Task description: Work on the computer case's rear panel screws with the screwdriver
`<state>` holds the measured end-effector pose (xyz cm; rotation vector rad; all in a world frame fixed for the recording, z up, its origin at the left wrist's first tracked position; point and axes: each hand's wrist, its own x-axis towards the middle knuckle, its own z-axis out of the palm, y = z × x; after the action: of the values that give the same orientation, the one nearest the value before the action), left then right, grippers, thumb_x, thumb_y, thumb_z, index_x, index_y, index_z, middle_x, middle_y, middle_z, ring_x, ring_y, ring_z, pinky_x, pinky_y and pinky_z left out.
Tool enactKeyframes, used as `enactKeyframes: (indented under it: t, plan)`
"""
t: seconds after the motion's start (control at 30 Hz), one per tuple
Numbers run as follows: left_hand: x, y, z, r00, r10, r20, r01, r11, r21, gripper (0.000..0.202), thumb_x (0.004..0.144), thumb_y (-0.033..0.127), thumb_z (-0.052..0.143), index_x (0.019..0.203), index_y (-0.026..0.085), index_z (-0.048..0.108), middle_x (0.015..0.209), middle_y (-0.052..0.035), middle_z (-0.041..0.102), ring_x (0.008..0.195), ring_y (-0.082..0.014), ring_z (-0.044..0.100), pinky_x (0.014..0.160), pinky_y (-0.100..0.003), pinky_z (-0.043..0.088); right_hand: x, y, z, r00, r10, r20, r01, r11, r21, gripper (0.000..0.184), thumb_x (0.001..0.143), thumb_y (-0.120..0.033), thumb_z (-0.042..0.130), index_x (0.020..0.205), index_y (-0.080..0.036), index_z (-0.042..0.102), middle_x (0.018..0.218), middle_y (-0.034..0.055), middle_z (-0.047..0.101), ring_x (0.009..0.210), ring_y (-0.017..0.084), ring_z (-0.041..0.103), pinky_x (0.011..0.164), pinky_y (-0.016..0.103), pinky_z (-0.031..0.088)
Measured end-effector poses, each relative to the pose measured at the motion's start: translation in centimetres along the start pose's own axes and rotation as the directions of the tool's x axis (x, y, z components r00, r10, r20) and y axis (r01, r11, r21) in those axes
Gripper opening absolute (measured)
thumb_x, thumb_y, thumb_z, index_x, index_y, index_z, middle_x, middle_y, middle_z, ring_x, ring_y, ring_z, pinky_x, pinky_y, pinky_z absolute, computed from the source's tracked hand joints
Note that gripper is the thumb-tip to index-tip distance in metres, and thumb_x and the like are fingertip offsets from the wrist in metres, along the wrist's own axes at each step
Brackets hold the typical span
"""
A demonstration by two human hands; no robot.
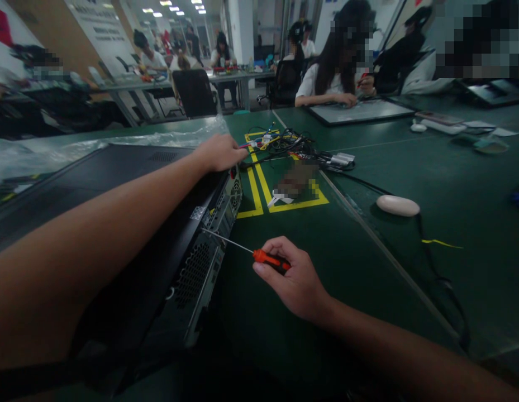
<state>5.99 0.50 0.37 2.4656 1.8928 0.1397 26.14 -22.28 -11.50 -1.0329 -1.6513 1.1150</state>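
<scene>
A black computer case (pixel 158 162) lies on its side on the green table, its rear panel facing right with vent holes and metal brackets. Over the case's far rear corner bends my left hand (pixel 217 153), fingers closed on the edge and partly hidden. My right hand (pixel 295 276) is wrapped round the red and black handle of a screwdriver (pixel 265 258). The thin shaft points left, and its tip meets the rear panel (pixel 196 268) near the upper edge; whether it sits in a screw I cannot tell.
Bundled cables (pixel 290 142) lie behind the case, near yellow tape (pixel 299 207). A white oval object (pixel 397 205) sits on a black cable to the right. Clear plastic wrap (pixel 175 134) lies beyond the case. Across the table a person (pixel 326 84) works at a flat panel (pixel 360 111).
</scene>
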Motion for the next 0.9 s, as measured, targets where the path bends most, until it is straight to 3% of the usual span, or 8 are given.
enactKeyframes:
  t: [0.4, 0.6, 0.9]
  plan:
    - [-0.01, 0.02, 0.04, 1.000, 0.000, -0.007, 0.000, 1.000, -0.008, 0.054, 0.089, 0.049, 0.046, 0.107, 0.016, 0.084, 0.092, -0.0175, 0.074, 0.096, -0.0326, 0.067, 0.086, -0.042, 0.049, 0.04, -0.07, -0.12, 1.000, -0.019, 0.007, 0.019, 1.000, -0.006, 0.008, 0.093, -0.026, 0.073, 0.098, -0.022, 0.068, 0.083, -0.0024, 0.065, 0.072, 0.015, 0.060, 0.068, 0.029, 0.045]
    - [-0.06, 0.11, -0.08, 1.000, -0.014, -0.002, 0.014, 1.000, -0.002, 0.055, 0.089, 0.051, 0.044, 0.106, 0.017, 0.084, 0.096, -0.0174, 0.074, 0.097, -0.0321, 0.067, 0.087, -0.041, 0.049, 0.15, -0.50, -0.12, 1.000, 0.027, 0.008, -0.027, 1.000, 0.008, 0.006, 0.093, -0.026, 0.072, 0.094, -0.020, 0.069, 0.079, -0.0026, 0.063, 0.068, 0.014, 0.056, 0.064, 0.028, 0.043]
    - [-0.01, -0.14, 0.02, 1.000, 0.008, 0.000, -0.008, 1.000, -0.023, 0.054, 0.090, 0.051, 0.045, 0.102, 0.016, 0.084, 0.093, -0.0179, 0.073, 0.092, -0.0316, 0.065, 0.086, -0.041, 0.048, 0.24, -0.55, -0.05, 0.999, 0.001, 0.039, -0.001, 1.000, -0.001, 0.019, 0.102, -0.032, 0.062, 0.096, -0.020, 0.074, 0.083, 0.0016, 0.067, 0.075, 0.017, 0.062, 0.068, 0.030, 0.046]
